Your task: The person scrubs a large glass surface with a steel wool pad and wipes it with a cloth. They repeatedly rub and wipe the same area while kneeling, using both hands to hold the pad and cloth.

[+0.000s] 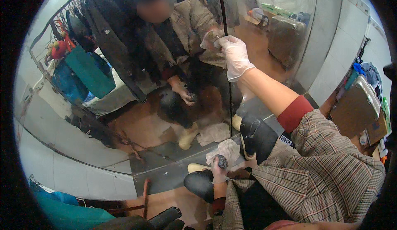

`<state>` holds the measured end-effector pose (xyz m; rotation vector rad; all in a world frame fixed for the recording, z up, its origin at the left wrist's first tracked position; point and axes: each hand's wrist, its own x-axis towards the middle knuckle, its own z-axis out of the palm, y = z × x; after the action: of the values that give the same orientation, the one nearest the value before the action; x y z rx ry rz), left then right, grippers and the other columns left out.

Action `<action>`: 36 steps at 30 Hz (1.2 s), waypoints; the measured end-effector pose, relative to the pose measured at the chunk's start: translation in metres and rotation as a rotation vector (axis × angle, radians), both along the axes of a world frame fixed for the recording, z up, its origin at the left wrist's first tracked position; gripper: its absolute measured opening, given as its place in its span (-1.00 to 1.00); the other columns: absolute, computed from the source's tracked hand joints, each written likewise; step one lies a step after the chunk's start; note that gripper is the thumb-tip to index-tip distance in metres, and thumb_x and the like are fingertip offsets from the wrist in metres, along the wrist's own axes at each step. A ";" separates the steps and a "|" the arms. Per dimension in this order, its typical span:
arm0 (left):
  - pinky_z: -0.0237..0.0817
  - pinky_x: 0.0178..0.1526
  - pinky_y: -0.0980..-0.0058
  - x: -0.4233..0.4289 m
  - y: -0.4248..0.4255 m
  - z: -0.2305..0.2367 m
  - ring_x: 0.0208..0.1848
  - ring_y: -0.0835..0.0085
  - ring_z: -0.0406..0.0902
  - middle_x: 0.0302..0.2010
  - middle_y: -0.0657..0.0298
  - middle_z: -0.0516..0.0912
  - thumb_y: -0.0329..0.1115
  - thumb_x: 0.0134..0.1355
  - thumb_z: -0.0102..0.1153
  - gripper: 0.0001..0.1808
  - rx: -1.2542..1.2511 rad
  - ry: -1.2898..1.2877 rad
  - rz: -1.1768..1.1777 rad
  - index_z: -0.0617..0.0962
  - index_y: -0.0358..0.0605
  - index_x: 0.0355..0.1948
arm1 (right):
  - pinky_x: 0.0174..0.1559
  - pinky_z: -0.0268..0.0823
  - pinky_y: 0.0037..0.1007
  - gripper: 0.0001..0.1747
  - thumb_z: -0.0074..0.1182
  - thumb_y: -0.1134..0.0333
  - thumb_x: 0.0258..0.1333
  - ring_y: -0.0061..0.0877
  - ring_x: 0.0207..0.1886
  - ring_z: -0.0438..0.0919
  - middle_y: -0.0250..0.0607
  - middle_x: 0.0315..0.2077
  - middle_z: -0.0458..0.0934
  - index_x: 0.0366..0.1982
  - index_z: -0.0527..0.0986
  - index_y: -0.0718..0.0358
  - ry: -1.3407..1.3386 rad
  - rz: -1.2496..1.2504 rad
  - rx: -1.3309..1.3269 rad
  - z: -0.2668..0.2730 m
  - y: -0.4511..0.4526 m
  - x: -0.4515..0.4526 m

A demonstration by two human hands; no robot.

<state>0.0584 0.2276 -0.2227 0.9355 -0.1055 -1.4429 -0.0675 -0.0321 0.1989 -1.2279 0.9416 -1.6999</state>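
My right hand (235, 55), in a thin translucent glove, reaches up to a mirrored panel (198, 75) by a dark vertical seam (224, 10). Its fingers are bent together at the surface. Something small and pale shows at the fingertips, but I cannot tell whether it is held or a reflection. Low down near my knee, my gloved left hand (217, 171) grips a dark steel wool scourer (222, 161). A crumpled white cloth (228, 149) lies just beyond that hand, on the dark ledge below the mirror.
A reddish-brown rod or leg (145, 196) stands at lower left, near teal fabric (74, 216) and dark hanging clothes (167, 216). A brown case (356, 106) and piled items line the right wall. White tiles (90, 177) flank the mirror. The mirror reflects clothes and a person.
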 end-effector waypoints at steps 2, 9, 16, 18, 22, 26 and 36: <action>0.47 -0.22 0.21 0.000 0.000 -0.006 -0.20 0.29 0.54 -0.18 0.22 0.55 -0.25 0.35 0.10 -0.75 0.024 0.029 0.010 0.46 -0.02 0.00 | -0.37 0.29 -0.54 -0.84 0.14 0.31 0.13 -0.69 -0.48 0.35 -0.43 -0.51 0.48 -0.40 0.59 0.26 -0.025 0.037 -0.023 0.004 -0.003 -0.002; 0.45 -0.18 0.22 -0.005 0.000 -0.010 -0.17 0.31 0.52 -0.20 0.23 0.54 -0.24 0.35 0.10 -0.76 -0.044 0.022 0.017 0.47 -0.05 -0.02 | -0.33 0.30 -0.59 -0.90 0.13 0.39 0.16 -0.67 -0.45 0.38 -0.41 -0.48 0.52 -0.37 0.59 0.27 -0.128 0.053 0.055 0.004 -0.011 -0.019; 0.47 -0.15 0.15 -0.006 -0.001 -0.004 -0.11 0.24 0.55 -0.12 0.17 0.56 -0.30 0.36 0.05 -0.77 0.051 0.042 0.003 0.45 -0.05 0.01 | -0.33 0.22 -0.58 -0.84 0.14 0.34 0.16 -0.71 -0.42 0.37 -0.46 -0.50 0.52 -0.41 0.61 0.28 0.140 0.012 -0.116 0.008 -0.019 -0.025; 0.47 -0.14 0.14 -0.004 -0.002 -0.008 -0.09 0.23 0.55 -0.10 0.16 0.56 -0.30 0.36 0.06 -0.75 0.049 0.090 0.009 0.45 -0.05 0.02 | -0.35 0.20 -0.60 -0.83 0.15 0.29 0.18 -0.73 -0.45 0.34 -0.48 -0.52 0.48 -0.42 0.60 0.24 0.171 -0.047 0.024 0.010 -0.019 -0.025; 0.47 -0.19 0.15 -0.003 -0.002 -0.017 -0.17 0.25 0.54 -0.14 0.19 0.55 -0.28 0.37 0.05 -0.77 0.013 -0.042 -0.021 0.46 -0.03 0.01 | -0.35 0.19 -0.60 -0.83 0.15 0.29 0.16 -0.73 -0.45 0.33 -0.48 -0.52 0.48 -0.43 0.59 0.24 0.210 -0.010 -0.203 0.014 -0.018 -0.026; 0.47 -0.19 0.16 -0.002 -0.003 -0.017 -0.17 0.28 0.52 -0.16 0.22 0.53 -0.27 0.36 0.06 -0.78 -0.015 0.055 -0.018 0.46 0.02 0.00 | -0.35 0.17 -0.61 -0.85 0.15 0.32 0.15 -0.74 -0.45 0.33 -0.50 -0.53 0.48 -0.45 0.60 0.24 0.270 -0.015 -0.112 0.013 -0.017 -0.029; 0.44 -0.16 0.23 -0.006 -0.002 0.002 -0.16 0.29 0.52 -0.16 0.23 0.53 -0.22 0.35 0.08 -0.73 0.020 -0.004 0.006 0.46 0.00 0.03 | -0.36 0.22 -0.59 -0.82 0.14 0.32 0.17 -0.72 -0.43 0.38 -0.42 -0.49 0.55 -0.42 0.63 0.28 0.395 -0.121 -0.087 0.002 -0.013 -0.038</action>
<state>0.0525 0.2259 -0.2206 0.9539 -0.0915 -1.4392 -0.1057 -0.0449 0.2013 -1.6315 1.2045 -1.6342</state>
